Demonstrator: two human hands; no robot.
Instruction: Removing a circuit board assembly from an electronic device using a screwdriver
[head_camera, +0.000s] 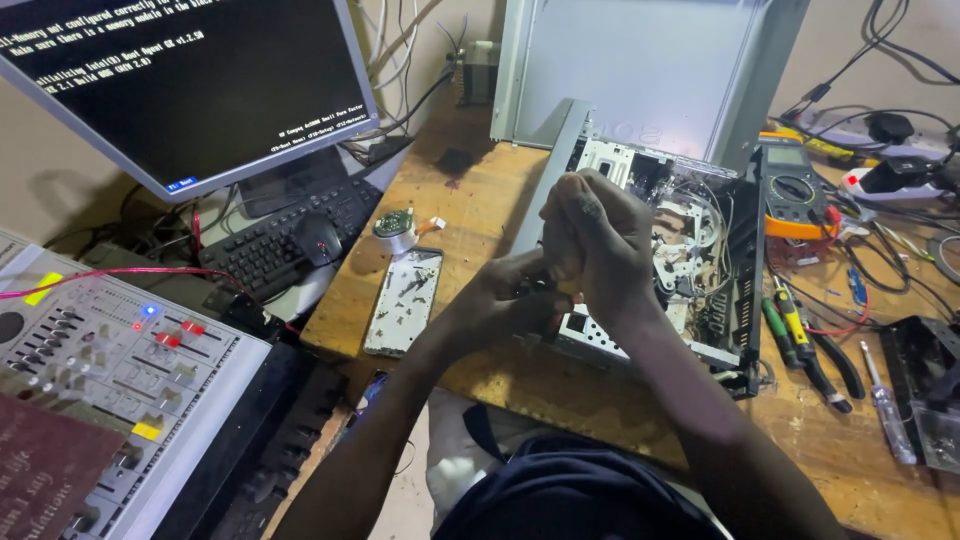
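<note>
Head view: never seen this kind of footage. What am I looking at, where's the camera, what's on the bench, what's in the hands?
There is no robot here. A person wears a camera on the head, so the single picture looks down along their own arms at a wooden workbench.

The left hand and the right hand are closed together over an opened metal drive unit. They grip something small and dark between them; what it is cannot be made out.

Left of the hands lies a phone back cover holding small screws, and beyond it a keyboard with a mouse, under a monitor. An audio mixer sits at the near left. Behind stands a grey computer case. To the right lie a multimeter, pliers and a screwdriver.
</note>
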